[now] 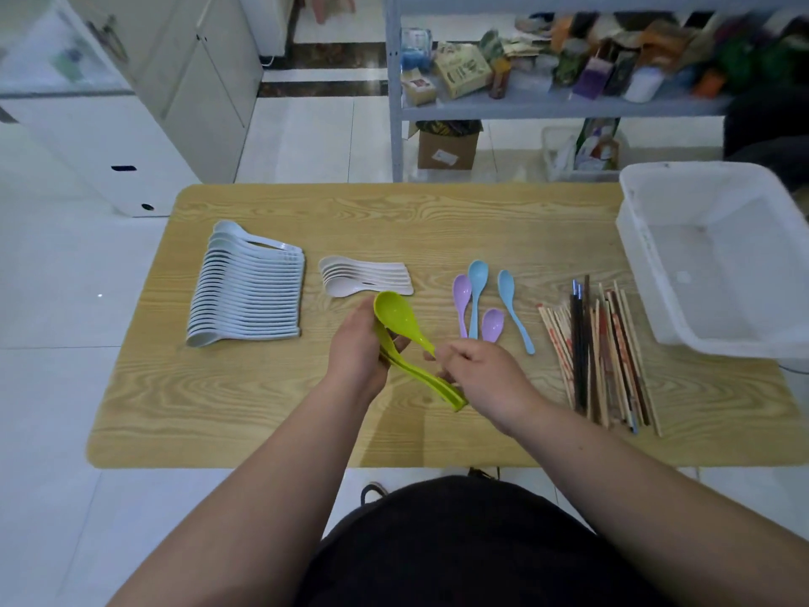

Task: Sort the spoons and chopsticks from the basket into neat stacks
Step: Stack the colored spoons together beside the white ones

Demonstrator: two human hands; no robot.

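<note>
Seated at a wood-grain table (306, 414), a person holds a nested bunch of lime-green spoons (420, 378) above the tabletop with both hands. The left hand (357, 348) curls its fingers round the bowl end of the bunch. The right hand (486, 374) pinches the handle of the top green spoon (394, 315), whose bowl tilts up and away from the others, just above the left fingers. The handles of the lower green spoons pass under the right fingers and jut out toward the person.

Beyond the left fingers and off to their left, a long row of pale blue-white spoons (249, 291) lies nested on the table. Straight beyond the same fingers, close to the raised green bowl, sits a smaller stack of cream spoons (365, 276).

Just beyond the right fingers lie four loose spoons: a long purple spoon (462, 300), a short purple spoon (492, 325) nearest the knuckles, and two blue spoons (477, 282), one on either side of the short purple one.

To the right of the right fingers, a heap of chopsticks (599, 352), pale wooden and dark ones mixed, lies roughly parallel. Farther right again stands the white plastic basket (643, 273), at the table's right end. A metal shelf (547, 102) crowded with boxes stands behind the table.
</note>
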